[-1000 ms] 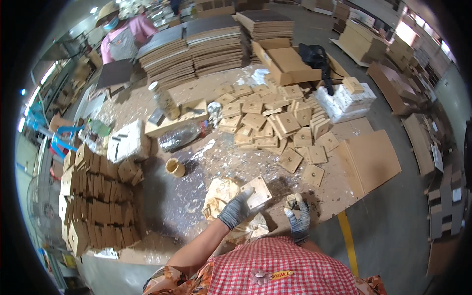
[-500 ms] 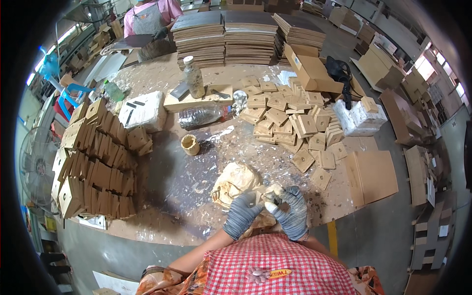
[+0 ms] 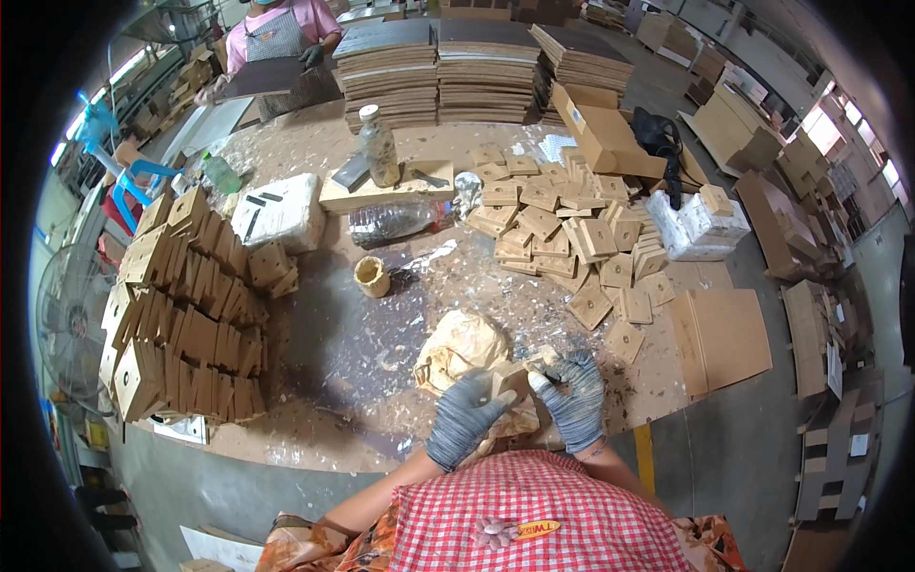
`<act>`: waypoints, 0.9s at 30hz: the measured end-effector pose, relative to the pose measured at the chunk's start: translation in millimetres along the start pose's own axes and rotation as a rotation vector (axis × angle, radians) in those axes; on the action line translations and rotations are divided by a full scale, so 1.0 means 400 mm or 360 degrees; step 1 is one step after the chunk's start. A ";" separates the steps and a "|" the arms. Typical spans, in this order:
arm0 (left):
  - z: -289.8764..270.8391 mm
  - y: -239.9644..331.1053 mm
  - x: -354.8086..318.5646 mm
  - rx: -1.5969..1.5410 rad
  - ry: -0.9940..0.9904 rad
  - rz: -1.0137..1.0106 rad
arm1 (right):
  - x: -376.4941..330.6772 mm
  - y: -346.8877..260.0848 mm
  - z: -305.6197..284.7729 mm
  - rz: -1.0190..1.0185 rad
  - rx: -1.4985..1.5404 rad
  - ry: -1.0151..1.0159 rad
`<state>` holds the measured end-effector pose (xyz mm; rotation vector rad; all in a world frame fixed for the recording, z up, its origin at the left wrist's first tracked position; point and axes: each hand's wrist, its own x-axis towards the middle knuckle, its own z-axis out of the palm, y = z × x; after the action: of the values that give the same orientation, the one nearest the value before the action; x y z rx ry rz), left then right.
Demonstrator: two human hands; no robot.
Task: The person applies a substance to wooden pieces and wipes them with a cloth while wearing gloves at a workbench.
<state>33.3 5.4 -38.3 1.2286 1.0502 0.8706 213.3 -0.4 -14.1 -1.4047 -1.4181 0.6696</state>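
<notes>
My left hand [image 3: 464, 418], in a grey knit glove, grips a small square wooden block [image 3: 510, 381] by its side, tilted up. My right hand [image 3: 575, 398], gloved alike, has its fingers pinched together beside the block's right edge. At those fingertips shows a small pale bit, too small to name. Just beyond my left hand, a crumpled cream cloth [image 3: 462, 345] with brown stains lies on the table. Farther off stands a small tan cup [image 3: 372, 276] with dried residue on it.
Stacked wooden blocks [image 3: 181, 315] rise at the left; loose drilled blocks [image 3: 553, 229] are heaped right of centre. A plastic bottle [image 3: 391, 221] lies beside a board [image 3: 410, 189] bearing a jar [image 3: 378, 148]. Cardboard [image 3: 720, 338] lies at right. Across the table, a person [image 3: 281, 48] holds a dark panel.
My hands have drawn slightly apart, and the block in my left hand now shows more plainly. The person across the table has shifted the dark panel.
</notes>
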 end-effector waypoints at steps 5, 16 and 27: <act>-0.009 0.029 0.001 -0.0256 -0.0115 -0.0162 | 0.005 0.020 -0.010 0.0097 0.0179 0.0023; -0.053 0.080 0.012 -0.0338 -0.0107 -0.0265 | 0.033 -0.009 -0.061 0.0069 0.0285 0.0046; -0.058 0.100 0.032 -0.0350 -0.0015 -0.0207 | -0.014 -0.028 -0.051 -0.0161 -0.0101 -0.0185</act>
<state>16.2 30.6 -1.3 0.9691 0.9876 0.8542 226.2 -12.9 1.8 -1.3512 -1.6033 0.6550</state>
